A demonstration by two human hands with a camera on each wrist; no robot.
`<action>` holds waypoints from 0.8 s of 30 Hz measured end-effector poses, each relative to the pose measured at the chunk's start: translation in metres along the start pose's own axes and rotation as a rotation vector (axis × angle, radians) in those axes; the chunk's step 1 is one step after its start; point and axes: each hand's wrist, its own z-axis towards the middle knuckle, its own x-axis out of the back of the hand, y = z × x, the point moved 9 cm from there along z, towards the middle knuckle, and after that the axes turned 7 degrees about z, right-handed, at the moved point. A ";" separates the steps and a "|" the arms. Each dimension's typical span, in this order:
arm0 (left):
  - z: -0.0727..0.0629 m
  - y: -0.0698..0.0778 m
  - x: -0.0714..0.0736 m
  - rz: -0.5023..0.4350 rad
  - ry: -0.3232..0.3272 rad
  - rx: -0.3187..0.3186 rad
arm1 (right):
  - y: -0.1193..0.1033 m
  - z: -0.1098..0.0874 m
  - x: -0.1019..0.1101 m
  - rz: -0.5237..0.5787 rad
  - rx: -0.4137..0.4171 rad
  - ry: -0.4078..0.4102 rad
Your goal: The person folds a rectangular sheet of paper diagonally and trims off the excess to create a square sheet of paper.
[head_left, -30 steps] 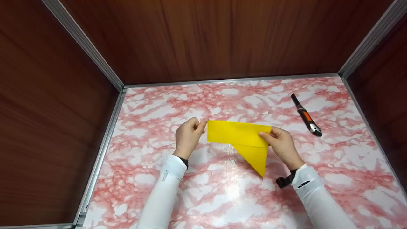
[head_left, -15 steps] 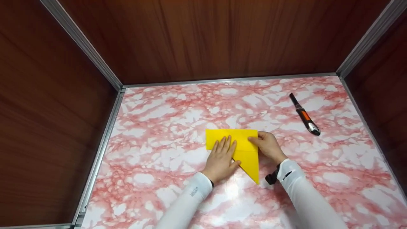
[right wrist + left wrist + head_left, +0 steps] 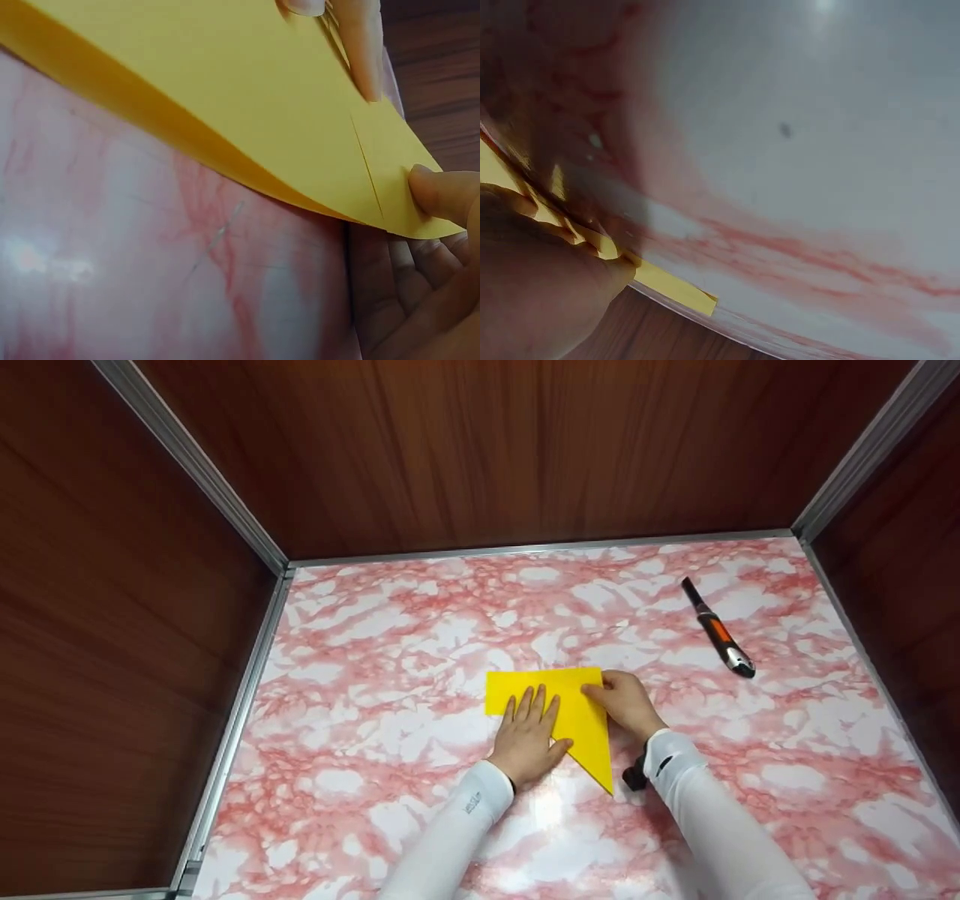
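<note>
A folded sheet of yellow paper (image 3: 577, 697) lies on the marbled table, with a strip along its far side and a pointed flap toward the near side. My left hand (image 3: 525, 742) rests on it with fingers spread and straight, the thumb by the slanted edge. At the paper's right end my right hand (image 3: 626, 701) pinches the far corner, thumb on top and fingers beneath. In the right wrist view the paper (image 3: 225, 97) bows up a little from the table along its near edge. The left wrist view shows only part of the left hand (image 3: 547, 277) and a paper strip (image 3: 675, 289).
A box cutter-like tool (image 3: 720, 634) with a black and orange handle lies at the back right. The red and white marbled table (image 3: 390, 660) is bordered by brown wood-grain panels (image 3: 465, 457) with metal edging.
The paper came down and nearer onto the table. My left hand let go of its left corner and moved right to lie flat on it. My right hand kept its pinch, moving slightly left.
</note>
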 end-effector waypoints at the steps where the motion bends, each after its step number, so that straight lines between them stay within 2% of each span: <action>1: 0.000 0.000 -0.001 0.006 -0.006 0.002 | 0.000 0.000 -0.001 -0.010 -0.001 -0.002; 5: 0.000 0.000 -0.003 0.021 -0.014 0.006 | -0.002 0.001 0.002 -0.071 0.000 0.018; 10: 0.001 0.000 -0.004 0.034 -0.022 0.008 | -0.005 -0.001 0.017 -0.119 0.042 0.120; 12: 0.001 0.001 -0.005 0.044 -0.027 0.010 | -0.009 -0.004 0.024 -0.160 0.100 0.161; 14: 0.001 0.001 -0.006 0.048 -0.030 0.011 | -0.016 -0.007 0.025 -0.254 0.188 0.163; 16: 0.001 0.002 -0.005 0.048 -0.032 0.012 | -0.023 -0.011 0.019 -0.393 0.301 0.110; 19: 0.001 0.002 -0.005 0.043 -0.037 0.017 | -0.028 -0.020 -0.001 -0.626 0.447 -0.046; 22: 0.001 0.003 -0.004 0.044 -0.036 0.019 | -0.023 -0.027 -0.017 -0.792 0.504 -0.176; 24: 0.002 0.006 -0.003 0.046 -0.033 0.016 | -0.019 -0.029 -0.023 -0.853 0.511 -0.209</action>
